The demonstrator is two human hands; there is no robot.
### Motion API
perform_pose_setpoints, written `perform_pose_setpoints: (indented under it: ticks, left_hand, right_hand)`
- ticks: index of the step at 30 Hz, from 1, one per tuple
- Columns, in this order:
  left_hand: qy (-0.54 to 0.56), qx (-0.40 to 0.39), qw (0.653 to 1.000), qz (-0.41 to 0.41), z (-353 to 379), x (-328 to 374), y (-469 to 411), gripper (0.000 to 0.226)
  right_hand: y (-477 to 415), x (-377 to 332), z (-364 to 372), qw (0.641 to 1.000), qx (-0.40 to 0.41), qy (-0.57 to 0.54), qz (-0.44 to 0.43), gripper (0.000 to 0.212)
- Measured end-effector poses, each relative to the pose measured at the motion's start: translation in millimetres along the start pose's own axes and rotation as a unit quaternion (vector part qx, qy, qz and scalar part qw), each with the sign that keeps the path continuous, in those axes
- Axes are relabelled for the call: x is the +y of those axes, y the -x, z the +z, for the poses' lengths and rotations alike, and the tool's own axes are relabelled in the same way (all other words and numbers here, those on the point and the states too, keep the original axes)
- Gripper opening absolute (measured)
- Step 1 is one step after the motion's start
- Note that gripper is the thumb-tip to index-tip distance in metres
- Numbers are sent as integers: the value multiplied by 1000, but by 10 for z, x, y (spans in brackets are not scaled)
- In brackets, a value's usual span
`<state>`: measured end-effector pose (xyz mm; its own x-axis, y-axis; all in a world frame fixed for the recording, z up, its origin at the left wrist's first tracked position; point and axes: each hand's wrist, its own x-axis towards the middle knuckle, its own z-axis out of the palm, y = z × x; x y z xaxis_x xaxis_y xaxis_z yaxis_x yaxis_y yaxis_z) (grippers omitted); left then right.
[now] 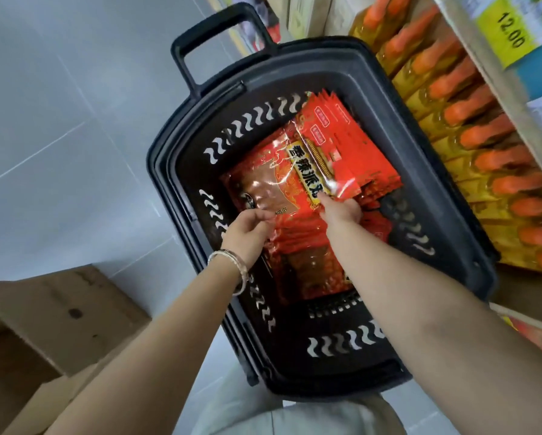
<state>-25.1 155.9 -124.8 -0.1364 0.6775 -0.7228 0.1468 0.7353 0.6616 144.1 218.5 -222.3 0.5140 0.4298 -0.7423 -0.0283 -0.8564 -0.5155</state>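
Here left hand (247, 233) and right hand (342, 213) pinch the packet (279, 183), lengthwise across the basket (448, 189).

Left hand (247, 233) pinches glossy red snack packet (282, 183) at near edge; right hand (342, 211) grips its corner, inside black plastic basket (161, 164)

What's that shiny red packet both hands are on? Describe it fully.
The packet is a flat, glossy plastic pouch, red with a clear brownish window and a gold band of large dark characters. It lies tilted atop a pile of like packets in the black basket. The left hand pinches its near edge; the right hand grips its lower corner.
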Motion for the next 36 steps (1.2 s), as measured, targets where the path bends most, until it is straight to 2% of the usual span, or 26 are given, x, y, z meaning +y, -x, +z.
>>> perform_pose_setpoints:
  ticks: [3, 7, 10, 13, 15, 16, 17, 19, 20, 22, 24, 27, 29, 31, 33, 36]
  left_hand:
    - [17, -4, 1000, -2, -5, 36, 41, 11]
    - [-9, -3, 1000, 13, -51, 122, 108, 25]
    - [-16, -2, 999, 43, -105, 252, 134, 55]
    - [8, -18, 996, 90, -228, 446, 151, 98]
    - [-2, -55, 990, 130, -353, 586, 148, 115]
    - [-27, -84, 987, 137, -425, 654, 148, 111]
    - [-49, -118, 982, 136, -494, 706, 146, 98]
    - [-44, -171, 977, 121, -581, 737, 107, 57]
    - [-26, -168, 979, 112, -596, 720, 81, 38]
    - [-27, -95, 990, 104, -568, 674, 47, 18]
    - [-102, 32, 989, 107, -532, 579, -36, 18]
    - [-156, 165, 968, 104, -488, 452, -179, 17]
    - [-182, 194, 959, 94, -456, 415, -276, 16]
    - [-200, 205, 953, 97, -417, 402, -364, 17]
    - [-202, 213, 951, 98, -390, 404, -428, 19]
    - [-214, 213, 947, 107, -375, 375, -448, 21]
  right_hand:
    - [199, 88, -230, 997, -12, 6, -72, 12]
    - [604, 85, -614, 982, -51, -14, -179, 11]
    - [899, -40, -837, 969, -154, -61, -186, 13]
    - [1099, -139, -999, 960, -204, 2, -192, 41]
    - [1193, -217, -1063, 949, -247, 6, -197, 45]
    - [1231, -262, -1072, 943, -271, -11, -192, 42]
    - [1254, -303, -1080, 940, -287, -27, -182, 40]
    - [1244, -337, -1068, 940, -292, -57, -168, 43]
    - [1210, -321, -1055, 941, -290, -77, -154, 49]
    - [1132, -285, -1022, 942, -295, -136, -87, 57]
    - [999, -247, -949, 946, -278, -164, -25, 52]
    - [712, -193, -769, 975, -166, -145, 19, 43]
    - [495, -180, -644, 992, -84, -90, 7, 41]
    - [309, -200, -512, 999, -34, -22, 0, 54]
    - [184, -255, -371, 1000, 6, -25, 6, 64]
    - [65, -325, -220, 996, 71, -53, 26, 67]
